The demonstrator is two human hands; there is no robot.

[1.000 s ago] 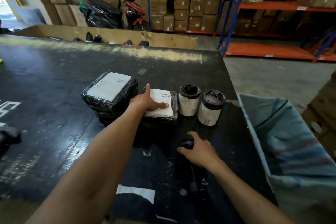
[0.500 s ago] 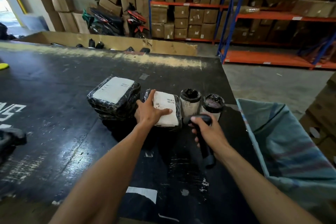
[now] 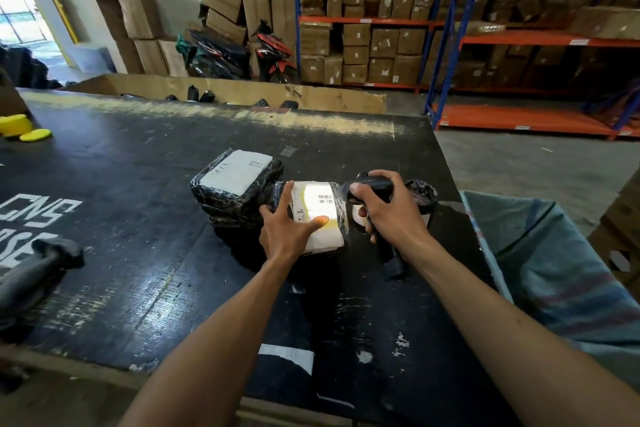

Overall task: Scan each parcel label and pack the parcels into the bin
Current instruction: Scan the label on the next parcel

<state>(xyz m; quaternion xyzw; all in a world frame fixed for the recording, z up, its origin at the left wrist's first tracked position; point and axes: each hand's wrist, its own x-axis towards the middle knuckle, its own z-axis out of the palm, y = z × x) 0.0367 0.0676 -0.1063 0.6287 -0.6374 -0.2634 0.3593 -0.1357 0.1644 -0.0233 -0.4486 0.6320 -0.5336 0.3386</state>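
A small black-wrapped parcel with a white label point(image 3: 320, 215) lies on the black table point(image 3: 145, 253). My left hand point(image 3: 284, 230) presses on its near left side, thumb across the label. My right hand point(image 3: 391, 210) is shut on a black handheld scanner point(image 3: 375, 185), whose head points at the label from the right; a bright patch of light falls on the barcode. A larger black-wrapped parcel point(image 3: 239, 180) sits just to the left. A cylindrical parcel point(image 3: 424, 194) stands behind my right hand, mostly hidden. The blue-grey sack bin point(image 3: 554, 274) stands open at the table's right edge.
Yellow items point(image 3: 20, 128) lie at the table's far left. A dark wrapped object point(image 3: 34, 270) sits at the left edge. A cardboard crate point(image 3: 242, 94) borders the table's far side. Shelving with cartons and a parked motorbike point(image 3: 273, 52) stand beyond.
My right hand lifted the scanner off the table and brought it up beside the small parcel, and its light now falls on the label. My left hand stayed on the parcel.
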